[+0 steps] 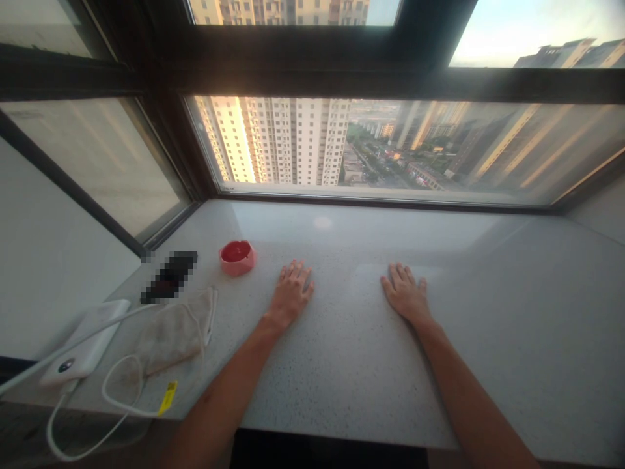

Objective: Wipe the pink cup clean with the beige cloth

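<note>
My left hand (291, 288) lies palm down on the pale speckled windowsill (342, 352), its fingers slightly spread and nothing in it. To its upper left is a red ashtray (237, 258), apart from the fingers. My right hand (405, 293) also rests flat on the sill farther right, fingers spread, holding nothing. A wide stretch of sill separates the two hands.
At the left lie a white power bank (85, 342) with white cables, a folded beige cloth (170, 332), a yellow tag (168, 398) and a dark pixelated object (169, 277). A dark-framed window (381, 202) borders the sill's far edge.
</note>
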A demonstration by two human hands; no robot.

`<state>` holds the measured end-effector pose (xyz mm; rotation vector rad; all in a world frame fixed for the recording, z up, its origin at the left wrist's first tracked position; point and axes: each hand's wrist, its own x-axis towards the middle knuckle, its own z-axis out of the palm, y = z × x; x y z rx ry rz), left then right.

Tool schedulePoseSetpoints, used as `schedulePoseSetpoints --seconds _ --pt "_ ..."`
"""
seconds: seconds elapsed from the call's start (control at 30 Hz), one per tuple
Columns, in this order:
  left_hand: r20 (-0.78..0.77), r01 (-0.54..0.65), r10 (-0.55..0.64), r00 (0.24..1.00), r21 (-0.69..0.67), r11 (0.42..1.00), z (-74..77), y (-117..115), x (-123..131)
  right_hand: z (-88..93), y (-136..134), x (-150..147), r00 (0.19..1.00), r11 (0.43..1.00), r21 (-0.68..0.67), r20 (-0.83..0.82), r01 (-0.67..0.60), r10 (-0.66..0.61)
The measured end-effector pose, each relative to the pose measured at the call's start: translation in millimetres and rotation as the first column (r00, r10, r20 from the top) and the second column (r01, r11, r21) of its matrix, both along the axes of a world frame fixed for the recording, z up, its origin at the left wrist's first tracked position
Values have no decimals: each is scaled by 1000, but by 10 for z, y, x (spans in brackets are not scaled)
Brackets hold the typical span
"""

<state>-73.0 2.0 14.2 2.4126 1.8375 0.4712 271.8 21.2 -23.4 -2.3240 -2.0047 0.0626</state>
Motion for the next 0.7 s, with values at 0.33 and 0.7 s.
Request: schedulePoseSetpoints --seconds 0.33,0.7 --pt "86 -607 602 793 173 775 379 382 -1225 64 -31 -104 1000 1000 15 -3 -3 3" --pt "22 -105 102 994 148 983 235 13 655 37 -21 -127 1000 1000 26 -22 1 0"
